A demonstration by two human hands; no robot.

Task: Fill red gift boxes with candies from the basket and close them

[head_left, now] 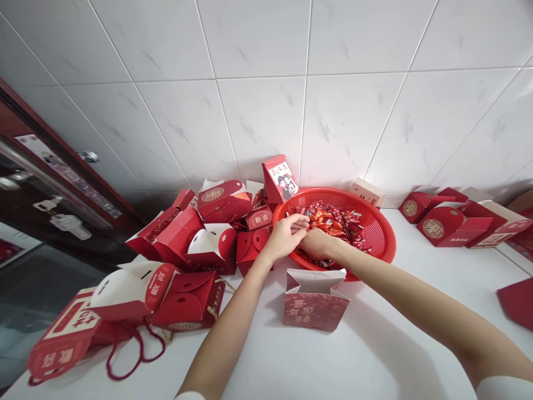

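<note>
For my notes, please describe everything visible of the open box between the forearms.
The open box looks like folded card: muted red with paler front markings, off-white inside. Its top gapes, side folds creased inward. It stands upright on the white table, in front of the red basket; any contact is unclear. The left hand and right hand do not touch it.

A round red plastic basket (378,233) with a perforated inner wall and a broad smooth rim sits on the white worktop (291,364). A loose heap of wrapped sweets (327,219) lies inside (mostly dark red wrappers, with brighter orange-red ones near the middle), leaving the right part of the inner wall bare. Just in front of the basket's near rim stands an upright paper box (315,310), muted red with paler characters printed on its front, its top open and showing a whitish inside.
</note>
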